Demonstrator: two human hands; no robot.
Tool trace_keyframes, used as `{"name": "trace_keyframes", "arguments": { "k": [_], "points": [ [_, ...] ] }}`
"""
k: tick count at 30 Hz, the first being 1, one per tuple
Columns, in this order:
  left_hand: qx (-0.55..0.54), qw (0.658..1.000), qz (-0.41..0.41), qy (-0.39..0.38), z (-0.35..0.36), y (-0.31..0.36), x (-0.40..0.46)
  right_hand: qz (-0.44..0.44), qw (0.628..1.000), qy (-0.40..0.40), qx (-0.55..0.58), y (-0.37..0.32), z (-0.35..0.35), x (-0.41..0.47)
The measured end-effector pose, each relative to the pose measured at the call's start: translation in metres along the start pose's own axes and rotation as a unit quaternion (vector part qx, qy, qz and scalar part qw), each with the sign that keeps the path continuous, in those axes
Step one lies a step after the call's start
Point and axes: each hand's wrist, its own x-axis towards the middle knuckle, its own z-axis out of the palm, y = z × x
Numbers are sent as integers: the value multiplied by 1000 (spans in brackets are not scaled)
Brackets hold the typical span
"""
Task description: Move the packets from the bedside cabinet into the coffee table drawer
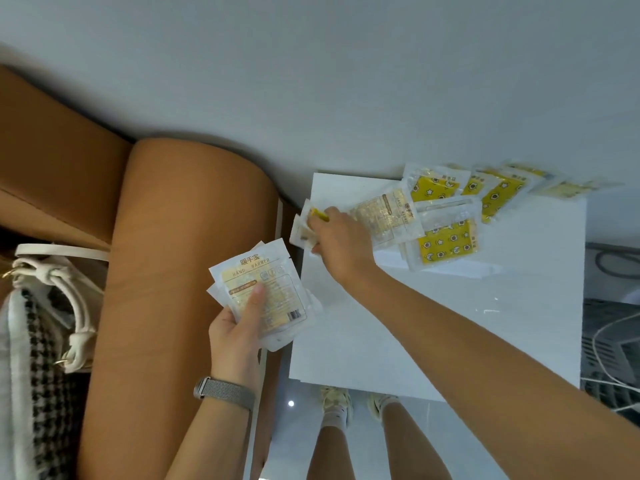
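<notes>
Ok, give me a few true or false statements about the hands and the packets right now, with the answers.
1. The left hand holds a stack of packets. True.
2. The right hand is empty. False: it grips packets at the cabinet's left edge.
3. All packets are off the cabinet. False: several lie along its far side.
4. A wristband is on the left wrist. True.
5. The handbag sits on the cabinet. False: it is far left, beyond the brown cushion.

Bare arms; silver mesh watchband (224, 392); pale sneakers (335, 403), white socks (333, 420).
</notes>
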Motion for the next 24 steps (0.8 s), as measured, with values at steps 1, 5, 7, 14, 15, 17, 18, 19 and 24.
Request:
{"name": "trace_keyframes", "arguments": {
  "k": [1, 5, 7, 14, 15, 17, 18, 19, 24],
  "points": [
    [-1, 1000, 2, -5, 0, 2, -1, -33, 999, -16, -3, 2, 1, -7],
    [1, 1000, 10, -24, -3, 16, -19, -9, 986, -76, 147, 16, -17, -49],
    [4, 999, 18, -41, -5, 31, -37, 123, 926, -30, 356, 20, -51, -81],
    [38, 995, 74, -62, 8, 108, -143, 356, 619, 213, 668, 12, -206, -234],
    [46, 992, 93, -78, 14, 119, -162, 362, 595, 247, 673, 11, -222, -256],
    [55, 982, 129, -130, 27, 138, -198, 372, 549, 306, 683, 6, -252, -296],
    [59, 975, 141, -161, 35, 147, -215, 374, 524, 333, 689, 4, -268, -315],
    [66, 967, 150, -197, 42, 156, -233, 377, 497, 359, 695, 3, -282, -333],
    [133, 897, 196, -374, 73, 179, -318, 340, 444, 449, 697, -6, -342, -422]
  ]
}}
